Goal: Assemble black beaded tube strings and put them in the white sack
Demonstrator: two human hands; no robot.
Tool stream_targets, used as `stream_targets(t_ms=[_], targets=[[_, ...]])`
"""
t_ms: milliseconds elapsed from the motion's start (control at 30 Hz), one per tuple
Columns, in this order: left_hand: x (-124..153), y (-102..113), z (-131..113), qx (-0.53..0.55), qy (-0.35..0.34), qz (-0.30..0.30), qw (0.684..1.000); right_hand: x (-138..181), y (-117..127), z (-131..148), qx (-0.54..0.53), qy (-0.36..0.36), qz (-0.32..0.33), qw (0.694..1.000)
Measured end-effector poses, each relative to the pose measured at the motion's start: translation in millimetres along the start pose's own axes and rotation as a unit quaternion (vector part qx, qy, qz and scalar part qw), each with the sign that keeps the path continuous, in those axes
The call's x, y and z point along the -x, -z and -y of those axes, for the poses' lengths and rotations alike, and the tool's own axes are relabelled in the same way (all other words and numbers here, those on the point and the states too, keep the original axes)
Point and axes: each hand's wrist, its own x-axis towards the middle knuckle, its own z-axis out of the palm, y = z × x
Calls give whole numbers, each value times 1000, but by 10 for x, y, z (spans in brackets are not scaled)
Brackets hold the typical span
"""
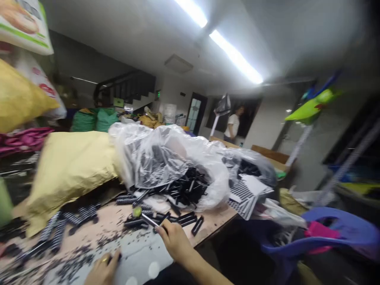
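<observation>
My right hand (175,239) is closed over the near end of a slim silver rod (150,220), with a yellow-green knob (137,212) at its far end. Dark oblong black pieces (185,218) lie on the table close to its fingers. Low in the view, my left hand (103,270), a gold-coloured ring on one finger, rests over a pale grey sheet (142,253). Its fingers are bent together, with something small and dark at the fingertips that is too blurred to name. Many tiny black bits (77,261) are scattered around it.
An open clear plastic bag (213,178) spills black pieces (190,186) onto the table. A cream sack (77,166) stands at left, beside patterned dark strips (59,233). Printed sheets (247,194) hang over the table's right edge, near a purple chair (341,237). A person (233,126) stands far back.
</observation>
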Motion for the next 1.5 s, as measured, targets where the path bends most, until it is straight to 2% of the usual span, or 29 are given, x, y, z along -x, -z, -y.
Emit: stream_targets(t_ms=[100,167,233,333,400,467,533,567,633,667,700,733,800,900,1000,1133,1267,1367,1500], targets=[[105,470,-210,-24,28,6,999,160,-484,-113,37,14,51,998],[216,866,-331,-6,55,43,998,179,-689,-202,36,41,87,995],[392,1292,-399,37,42,79,995,131,-827,-292,42,87,113,989],[812,1873,-430,79,27,109,991,35,-941,-410,163,187,62,967],[1142,2175,-382,25,61,60,996,1,-972,-486,178,229,28,957],[1451,2430,-258,-94,123,-33,987,-7,-987,-556,162,258,10,952],[1693,2672,-88,-221,206,-103,948,-4,-996,-604,138,278,9,951],[1780,2787,-5,-274,258,-116,919,-2,-999,-618,128,282,10,951],[1876,2974,131,-355,366,-117,853,0,-1002,-625,122,276,10,953],[1884,3031,179,-379,399,-112,828,2,-1000,-621,123,270,9,955],[1865,3054,211,-390,413,-112,815,5,-996,-614,125,266,9,956],[1820,3037,230,-388,409,-118,817,9,-990,-605,128,262,12,956],[1649,2876,230,-343,357,-138,858,24,-974,-581,137,255,16,957],[1216,2383,162,-216,255,-141,932,57,-950,-535,159,225,-3,961],[645,1810,101,-128,194,-84,969,89,-936,-483,183,184,-36,965],[-136,1258,248,-120,199,-31,972,124,-923,-425,176,155,-32,971],[-716,951,611,-133,262,-20,956,150,-906,-373,153,124,-14,980],[-932,814,839,-142,302,-1,943,168,-902,-334,138,94,-4,986],[-962,758,1006,-141,281,25,949,182,-915,-289,124,56,-1,991]])
